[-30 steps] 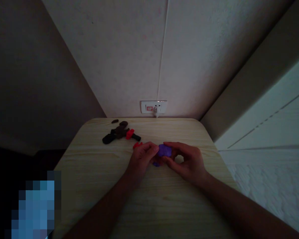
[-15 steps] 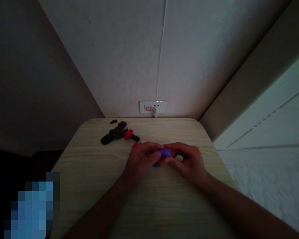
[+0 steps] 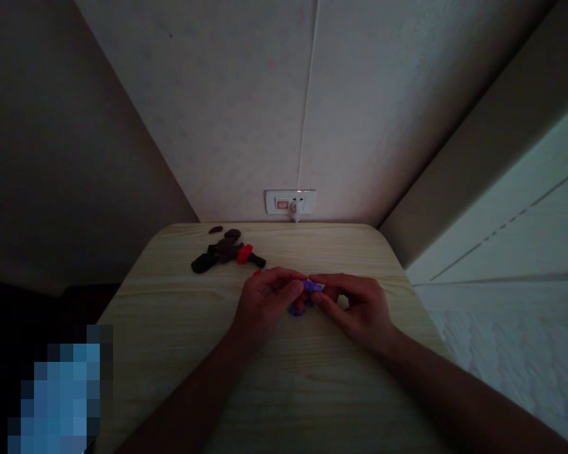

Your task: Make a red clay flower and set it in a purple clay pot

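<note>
A lump of purple modelling clay (image 3: 312, 287) is pinched between my two hands above the middle of the table. My left hand (image 3: 269, 302) grips its left side with thumb and fingers. From the right, my right hand (image 3: 355, 306) pinches it with the thumb below and the fingers above. More purple clay (image 3: 296, 311) shows lower down, under the fingers; whether it joins the upper lump I cannot tell. Just past my left hand a bit of red clay (image 3: 257, 272) peeks out, mostly hidden.
On the light wooden table (image 3: 180, 328), back left, lie black clay (image 3: 204, 262), brown clay (image 3: 227, 249) and a red clay piece (image 3: 245, 254). Small brown bits sit behind them. A wall socket (image 3: 289, 202) with a plugged-in cord is behind the table. A pale cabinet (image 3: 511, 214) stands right.
The purple lump looks flatter between my fingers, and more purple shows beneath them. My left hand has shifted slightly and covers more of the nearby red clay. The other clay pieces stay put.
</note>
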Tool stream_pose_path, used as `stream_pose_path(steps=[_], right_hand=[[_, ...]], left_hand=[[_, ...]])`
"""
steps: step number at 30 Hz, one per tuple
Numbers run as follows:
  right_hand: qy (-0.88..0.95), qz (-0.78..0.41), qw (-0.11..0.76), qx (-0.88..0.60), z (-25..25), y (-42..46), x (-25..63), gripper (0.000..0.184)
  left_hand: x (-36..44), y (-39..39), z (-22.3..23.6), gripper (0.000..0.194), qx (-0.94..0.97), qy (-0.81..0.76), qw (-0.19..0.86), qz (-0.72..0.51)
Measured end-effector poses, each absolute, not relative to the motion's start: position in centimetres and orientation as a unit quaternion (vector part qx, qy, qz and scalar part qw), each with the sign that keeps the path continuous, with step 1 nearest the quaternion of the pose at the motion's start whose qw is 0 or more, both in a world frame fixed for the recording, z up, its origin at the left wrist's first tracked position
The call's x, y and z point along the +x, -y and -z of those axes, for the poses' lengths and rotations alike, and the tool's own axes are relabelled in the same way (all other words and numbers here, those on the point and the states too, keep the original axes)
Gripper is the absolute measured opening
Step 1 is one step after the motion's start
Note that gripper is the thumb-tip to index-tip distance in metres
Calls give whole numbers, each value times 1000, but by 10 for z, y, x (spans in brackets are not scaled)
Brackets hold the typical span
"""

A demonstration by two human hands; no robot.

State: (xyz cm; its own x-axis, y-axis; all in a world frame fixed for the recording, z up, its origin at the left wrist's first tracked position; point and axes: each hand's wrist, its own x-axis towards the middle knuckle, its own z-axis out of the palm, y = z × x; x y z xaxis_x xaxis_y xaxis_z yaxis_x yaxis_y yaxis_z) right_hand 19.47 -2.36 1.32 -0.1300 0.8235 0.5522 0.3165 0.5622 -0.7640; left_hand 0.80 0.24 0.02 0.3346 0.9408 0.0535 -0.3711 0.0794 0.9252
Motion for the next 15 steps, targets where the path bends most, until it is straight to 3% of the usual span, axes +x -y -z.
stream_pose_path(steps=[15], right_hand=[[730,-226,495,-413,-12,22,198,24]], left_hand=[[8,-3,-1,27,472,-305,669,-486]])
